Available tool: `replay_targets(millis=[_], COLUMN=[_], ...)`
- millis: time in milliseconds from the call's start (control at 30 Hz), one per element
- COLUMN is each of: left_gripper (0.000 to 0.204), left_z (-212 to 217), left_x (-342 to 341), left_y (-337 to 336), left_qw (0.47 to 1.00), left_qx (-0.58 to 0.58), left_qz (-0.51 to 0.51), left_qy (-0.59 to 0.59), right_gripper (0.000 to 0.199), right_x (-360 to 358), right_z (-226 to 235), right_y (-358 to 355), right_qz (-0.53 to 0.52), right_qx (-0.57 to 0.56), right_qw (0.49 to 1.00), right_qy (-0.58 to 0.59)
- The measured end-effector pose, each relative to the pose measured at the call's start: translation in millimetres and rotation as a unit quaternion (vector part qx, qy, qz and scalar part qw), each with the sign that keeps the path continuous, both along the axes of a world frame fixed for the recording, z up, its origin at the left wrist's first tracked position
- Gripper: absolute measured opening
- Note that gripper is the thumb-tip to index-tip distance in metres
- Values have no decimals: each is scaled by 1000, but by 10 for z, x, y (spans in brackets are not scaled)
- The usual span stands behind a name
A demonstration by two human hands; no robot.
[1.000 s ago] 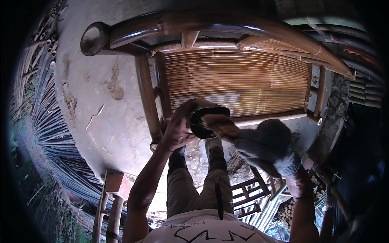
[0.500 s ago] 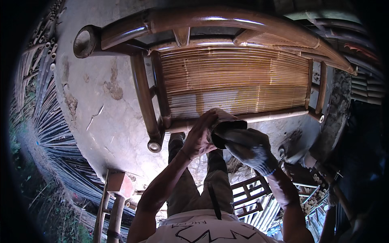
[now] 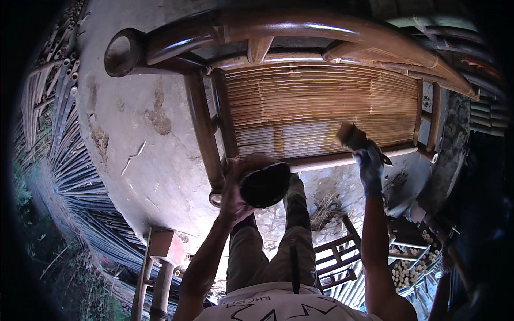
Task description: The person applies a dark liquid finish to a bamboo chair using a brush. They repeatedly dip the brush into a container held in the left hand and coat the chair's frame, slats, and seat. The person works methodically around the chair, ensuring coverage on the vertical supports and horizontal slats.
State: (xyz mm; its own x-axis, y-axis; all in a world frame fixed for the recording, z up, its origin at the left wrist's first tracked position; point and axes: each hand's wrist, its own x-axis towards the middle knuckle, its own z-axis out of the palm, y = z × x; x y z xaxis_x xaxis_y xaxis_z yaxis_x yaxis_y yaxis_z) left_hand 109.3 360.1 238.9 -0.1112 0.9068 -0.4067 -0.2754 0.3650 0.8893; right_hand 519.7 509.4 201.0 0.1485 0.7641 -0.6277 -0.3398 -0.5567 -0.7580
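Observation:
In front of me stands a glossy brown bamboo bench with a slatted seat [image 3: 316, 93]. A strip of the seat's near left part looks paler than the slats around it. My left hand [image 3: 233, 195] is wrapped round the side of a round, dark-mouthed container [image 3: 265, 184], tilted toward me near the bench's front left corner. Its contents are too dark to make out. My right hand [image 3: 370, 170], in a grey glove, grips a wide paintbrush [image 3: 353, 137]. The bristles are over the right front part of the seat; whether they touch it I cannot tell.
A thick bamboo rail [image 3: 316, 29] forms the bench's far side. Stacked bamboo poles [image 3: 80, 187] lie on the left. A pinkish block [image 3: 168, 247] rests on bamboo posts at the lower left. Behind my right arm are a dark frame [image 3: 337, 257] and bundled cut bamboo [image 3: 415, 267].
My right hand has come out of the container's mouth and moved up and right over the seat, the brush now showing. My left hand and the container have shifted left and slightly down.

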Motion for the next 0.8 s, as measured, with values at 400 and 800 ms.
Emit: replay_targets(millis=[400, 800], left_gripper=[100, 110], left_z=[261, 137], left_x=[-1331, -1424], left_y=[-751, -1015], left_qw=[902, 863], left_qx=[-108, -145], left_qz=[106, 68], left_qy=[405, 479], right_gripper=[23, 21], right_x=[-3319, -1204], right_z=[-1025, -1606], right_y=[-1044, -998], right_qz=[289, 198], right_qx=[165, 57], right_qw=[893, 937], right_qy=[-303, -282])
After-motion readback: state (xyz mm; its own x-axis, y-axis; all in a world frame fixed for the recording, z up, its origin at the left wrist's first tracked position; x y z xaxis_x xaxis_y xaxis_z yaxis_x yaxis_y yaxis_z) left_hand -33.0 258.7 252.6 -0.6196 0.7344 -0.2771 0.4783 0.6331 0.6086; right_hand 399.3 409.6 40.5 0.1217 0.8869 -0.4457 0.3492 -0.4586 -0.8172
